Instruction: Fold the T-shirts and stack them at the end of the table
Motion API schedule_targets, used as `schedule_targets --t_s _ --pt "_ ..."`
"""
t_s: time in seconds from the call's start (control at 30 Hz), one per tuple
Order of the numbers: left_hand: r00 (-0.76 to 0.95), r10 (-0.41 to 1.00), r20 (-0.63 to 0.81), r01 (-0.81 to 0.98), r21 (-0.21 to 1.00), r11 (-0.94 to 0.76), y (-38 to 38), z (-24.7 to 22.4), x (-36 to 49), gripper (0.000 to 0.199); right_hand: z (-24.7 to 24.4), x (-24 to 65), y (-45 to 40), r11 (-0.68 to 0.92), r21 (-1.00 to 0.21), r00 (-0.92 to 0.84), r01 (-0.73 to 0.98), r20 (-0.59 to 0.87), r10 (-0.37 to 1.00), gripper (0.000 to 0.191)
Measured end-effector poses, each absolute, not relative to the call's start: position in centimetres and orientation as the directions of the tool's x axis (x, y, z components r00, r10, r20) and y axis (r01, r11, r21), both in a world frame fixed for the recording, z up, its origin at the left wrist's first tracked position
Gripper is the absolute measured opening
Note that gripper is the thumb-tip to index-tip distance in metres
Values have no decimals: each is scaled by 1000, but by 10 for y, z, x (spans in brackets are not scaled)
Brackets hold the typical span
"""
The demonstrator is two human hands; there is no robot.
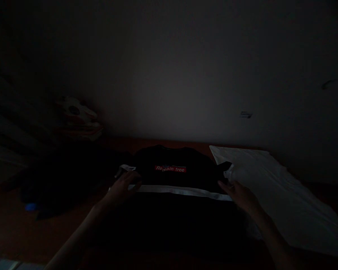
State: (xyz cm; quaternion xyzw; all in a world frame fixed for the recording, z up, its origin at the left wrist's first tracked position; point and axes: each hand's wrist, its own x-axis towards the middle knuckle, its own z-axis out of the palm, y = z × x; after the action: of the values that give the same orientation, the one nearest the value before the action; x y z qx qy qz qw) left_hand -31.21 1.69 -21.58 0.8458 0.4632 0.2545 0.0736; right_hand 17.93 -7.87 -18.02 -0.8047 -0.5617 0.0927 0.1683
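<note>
In the dim head view a black T-shirt [171, 210] lies spread out, its neckline toward the wall. A white band crosses its chest below a red print that reads "Remain free". At the shirt's left side, by the white-trimmed sleeve, my left hand [125, 184] rests with thumb and fingers apart. My right hand [239, 192] is at the opposite side, below the other sleeve, its fingers stretched toward the shirt. Neither hand visibly grips cloth. The shirt's lower part is lost in darkness.
A white cloth [276, 195] lies to the right on the reddish-brown surface [14, 225]. Dark fabric [70, 176] is heaped at the left, with a white-and-red item [77, 112] behind it. A pale wall [169, 75] stands at the back.
</note>
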Motion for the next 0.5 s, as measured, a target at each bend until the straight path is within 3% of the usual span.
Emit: schedule_targets --t_s 0.1,0.2,0.37,0.5 --pt "518 794 319 729 321 -604 5 -221 -301 46 -183 170 -83 -149 -406 167 901 8 986 43" --pt "486 827 283 783 280 -556 9 -227 -320 53 -180 168 -94 -34 -407 43 913 12 999 28" --pt "579 801 148 751 285 -596 28 -222 -356 28 -179 179 -104 70 -477 -61 876 33 998 14" --pt "633 761 147 697 321 -641 26 -200 -362 26 -174 180 -105 -1 -603 -16 798 -24 1000 27"
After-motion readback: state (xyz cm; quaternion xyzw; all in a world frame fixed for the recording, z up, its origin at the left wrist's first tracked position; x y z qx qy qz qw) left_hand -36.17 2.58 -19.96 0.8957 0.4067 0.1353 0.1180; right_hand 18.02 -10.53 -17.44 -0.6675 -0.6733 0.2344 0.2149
